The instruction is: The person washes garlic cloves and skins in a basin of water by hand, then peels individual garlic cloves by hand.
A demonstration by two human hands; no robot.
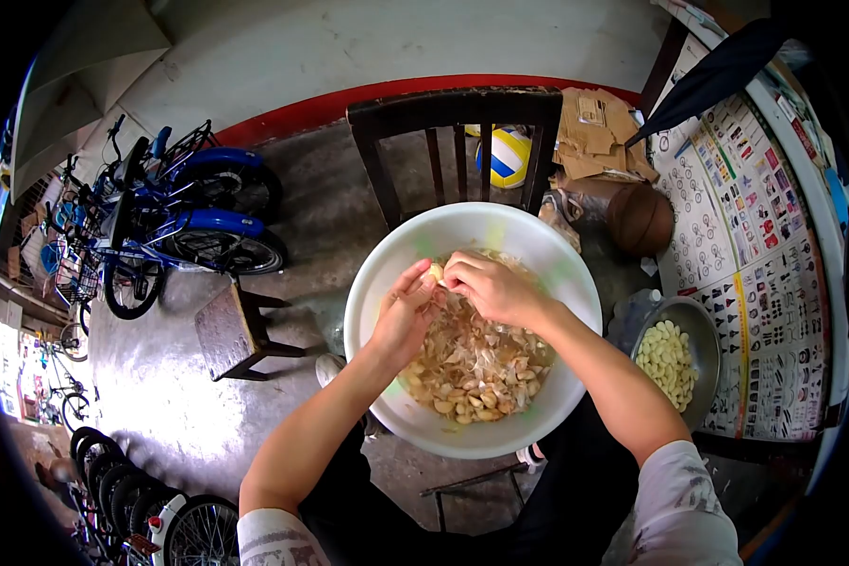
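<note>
Both hands meet above a large white basin [373, 283], near its far side. Between the fingertips of my left hand [408, 307] is a pale garlic clove [436, 273]. My right hand [491, 288] pinches at the same clove from the right, its fingers curled and touching it. Below them, the basin holds water with loose garlic skins [472, 344] floating in it and several unpeeled garlic cloves [481, 404] gathered at the near side. A metal bowl [710, 363] to the right contains many peeled white cloves [667, 363].
The basin rests in front of a dark wooden chair [453, 99]. A small wooden stool [241, 330] and blue bicycles [222, 226] stand left. Behind at right are a volleyball [507, 158], flattened cardboard [594, 132], a basketball [640, 219] and a dark umbrella [717, 80]. A printed sheet [736, 236] covers the right-hand table.
</note>
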